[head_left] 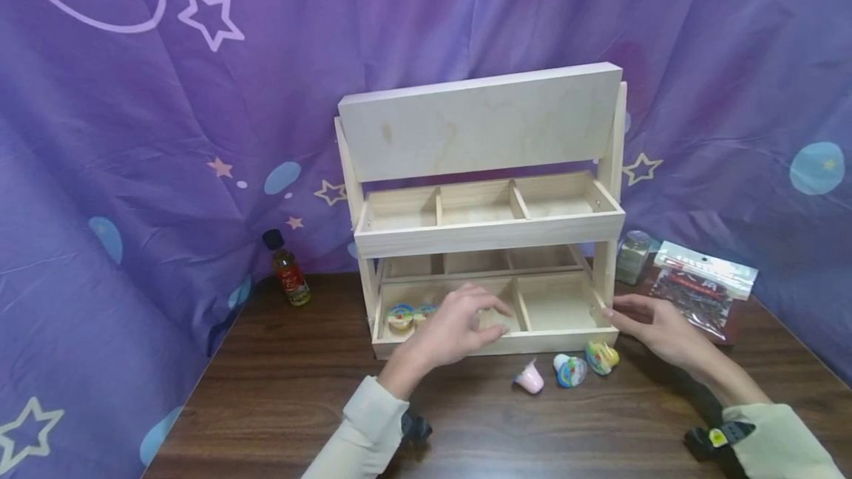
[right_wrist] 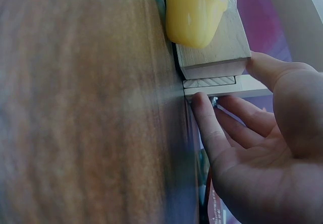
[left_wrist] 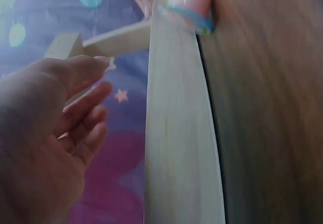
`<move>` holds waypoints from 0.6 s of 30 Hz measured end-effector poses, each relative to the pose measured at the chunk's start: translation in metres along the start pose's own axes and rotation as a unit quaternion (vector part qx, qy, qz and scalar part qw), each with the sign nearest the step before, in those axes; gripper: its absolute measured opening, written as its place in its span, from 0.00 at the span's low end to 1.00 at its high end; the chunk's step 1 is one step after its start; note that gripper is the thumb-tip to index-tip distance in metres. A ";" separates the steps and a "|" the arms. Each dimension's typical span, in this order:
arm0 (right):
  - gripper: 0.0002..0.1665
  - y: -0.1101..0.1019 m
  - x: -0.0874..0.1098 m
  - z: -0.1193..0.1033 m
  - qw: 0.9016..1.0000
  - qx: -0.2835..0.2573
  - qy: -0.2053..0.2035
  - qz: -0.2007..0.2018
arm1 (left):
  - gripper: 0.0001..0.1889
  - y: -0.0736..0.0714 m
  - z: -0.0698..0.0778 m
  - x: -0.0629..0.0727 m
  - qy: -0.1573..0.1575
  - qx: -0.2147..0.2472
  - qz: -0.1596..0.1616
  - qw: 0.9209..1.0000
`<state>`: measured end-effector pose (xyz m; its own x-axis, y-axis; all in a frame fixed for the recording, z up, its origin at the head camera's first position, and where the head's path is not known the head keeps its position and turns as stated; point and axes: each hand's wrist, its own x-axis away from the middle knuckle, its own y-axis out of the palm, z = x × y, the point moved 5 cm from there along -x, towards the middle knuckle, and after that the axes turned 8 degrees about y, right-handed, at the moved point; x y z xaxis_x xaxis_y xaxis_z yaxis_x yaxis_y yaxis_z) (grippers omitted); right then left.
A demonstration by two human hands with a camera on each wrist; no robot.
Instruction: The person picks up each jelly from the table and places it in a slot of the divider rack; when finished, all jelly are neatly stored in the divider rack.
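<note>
A pale wooden tiered rack (head_left: 489, 237) stands on the table, with dividers in its trays. My left hand (head_left: 455, 322) is over the front of the lowest tray, fingers loosely bent and holding nothing. At the tray's right end my right hand (head_left: 659, 327) grips the rack's corner, thumb on the tray and fingers at the upright. Jelly cups with printed lids (head_left: 401, 318) lie in the tray's left compartment, partly hidden by my left hand. In front of the rack lie a pink jelly cup (head_left: 530, 378), one with a blue-patterned lid (head_left: 570, 371) and a yellow one (right_wrist: 194, 17).
A dark-capped bottle (head_left: 291, 276) stands left of the rack. To its right are a glass jar (head_left: 633, 257) and a clear-fronted packet (head_left: 699, 290) of dark pieces. A purple patterned curtain (head_left: 279, 58) hangs behind the brown wooden table (head_left: 266, 405).
</note>
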<state>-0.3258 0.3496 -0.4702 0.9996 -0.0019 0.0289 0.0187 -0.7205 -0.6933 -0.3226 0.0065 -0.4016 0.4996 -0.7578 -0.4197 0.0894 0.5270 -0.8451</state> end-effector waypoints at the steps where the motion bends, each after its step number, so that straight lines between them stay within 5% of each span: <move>1: 0.39 0.000 0.000 0.000 1.000 -0.002 -0.002 0.000 | 0.13 0.002 0.004 0.000 0.007 0.007 -0.001 1.000; 8: 0.39 0.001 0.001 0.001 1.000 0.005 0.000 0.002 | 0.13 0.026 0.029 0.006 0.039 0.049 -0.063 0.996; 18: 0.39 -0.001 -0.002 0.003 1.000 0.004 0.002 0.002 | 0.22 0.044 0.037 0.023 0.013 0.067 -0.103 0.992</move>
<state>-0.3276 0.3525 -0.4722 0.9996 -0.0068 0.0292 0.0155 -0.7154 -0.6986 -0.2754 0.0264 -0.4357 0.4369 -0.8634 -0.2523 0.3012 0.4048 -0.8634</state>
